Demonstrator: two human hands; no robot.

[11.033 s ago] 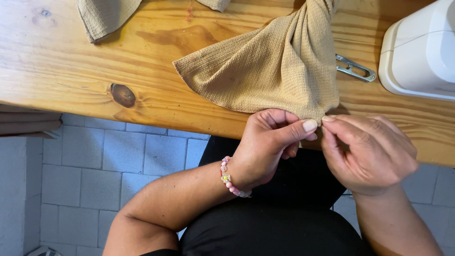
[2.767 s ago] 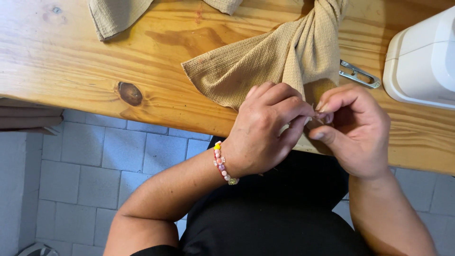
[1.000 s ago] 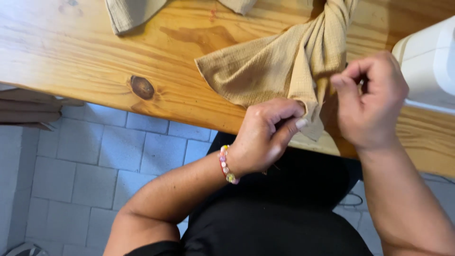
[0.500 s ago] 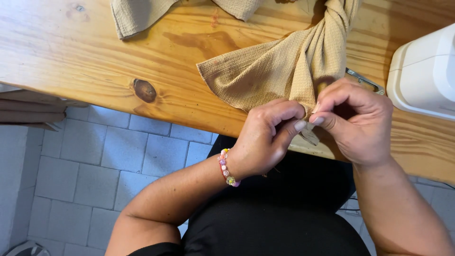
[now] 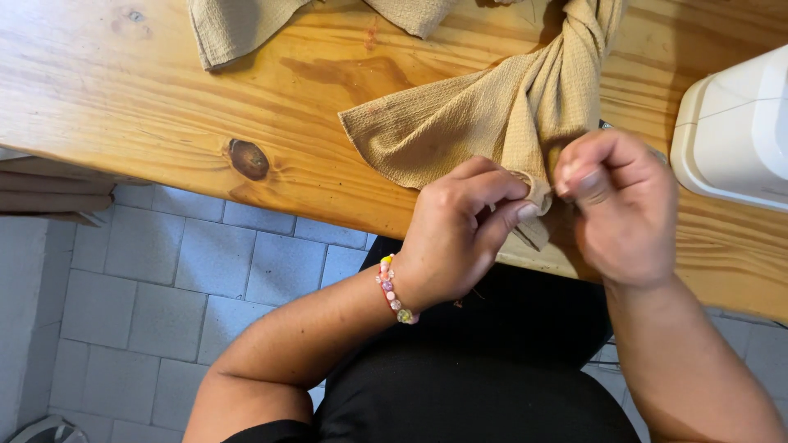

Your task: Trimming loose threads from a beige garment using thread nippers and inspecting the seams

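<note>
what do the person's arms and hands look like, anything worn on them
Both forearms are bare, with no sleeves showing. The left hand has a beaded bracelet of pink, white, yellow and green beads at the wrist, and pale polished nails. The right hand shows no rings or bands.

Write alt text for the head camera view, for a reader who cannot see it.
A person's left hand and right hand pinch the hanging corner of a tan waffle-weave cloth at the edge of a knotty wooden table. A beaded bracelet circles the left wrist; a white plastic machine sits at right.
</note>
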